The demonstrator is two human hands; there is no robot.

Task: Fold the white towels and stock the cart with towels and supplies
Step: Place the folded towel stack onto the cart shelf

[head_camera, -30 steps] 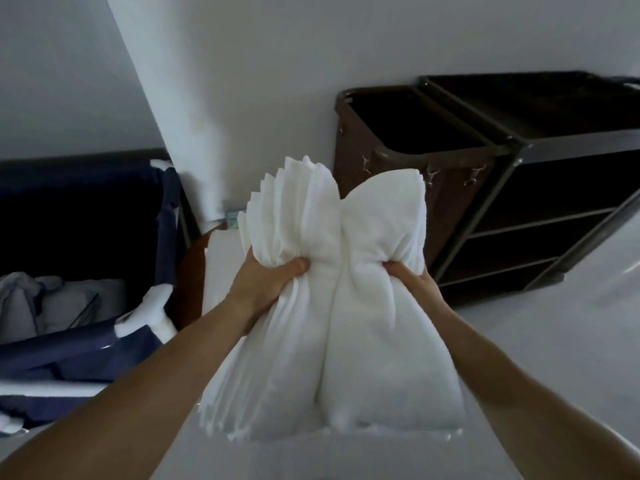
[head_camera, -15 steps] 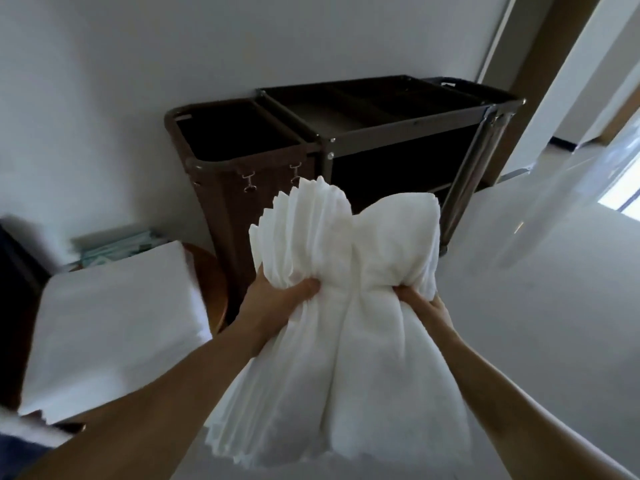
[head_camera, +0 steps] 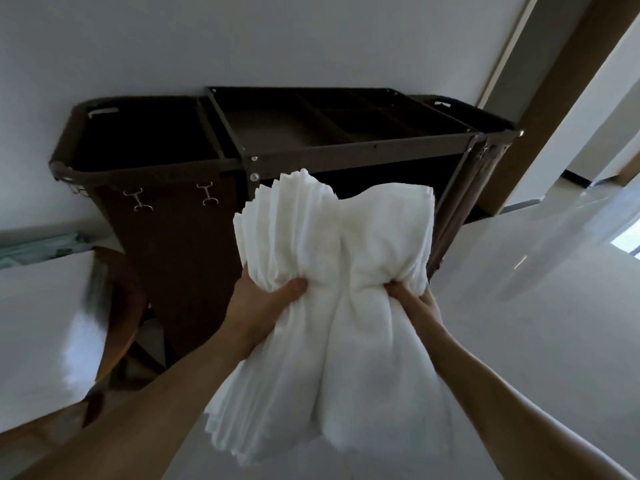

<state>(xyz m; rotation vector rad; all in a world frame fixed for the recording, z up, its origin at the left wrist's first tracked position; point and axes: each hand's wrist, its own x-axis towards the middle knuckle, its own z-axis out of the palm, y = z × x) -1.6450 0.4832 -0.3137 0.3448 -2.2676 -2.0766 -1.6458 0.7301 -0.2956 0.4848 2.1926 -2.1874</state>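
Note:
A thick stack of folded white towels [head_camera: 332, 306] is squeezed in the middle between both hands and held up in front of me. My left hand [head_camera: 266, 299] grips its left side, thumb pressed into the cloth. My right hand [head_camera: 412, 299] grips the right side, its fingers partly buried in the folds. Straight ahead behind the towels stands the dark brown housekeeping cart [head_camera: 346, 157], with divided top tray compartments and a dark shelf opening that the towels partly hide. A brown cloth bag [head_camera: 166, 216] hangs on the cart's left end.
A white wall rises behind the cart. At lower left a blurred white stack of linen [head_camera: 41, 320] lies on a brown wooden stool [head_camera: 117, 313]. A pale glossy floor [head_camera: 519, 323] spreads to the right, with a wooden door frame [head_camera: 554, 98] at upper right.
My view has swung right and closer to the cart, which now fills the middle. The blue linen bin has left the view. Both hands keep the same grip on the towels.

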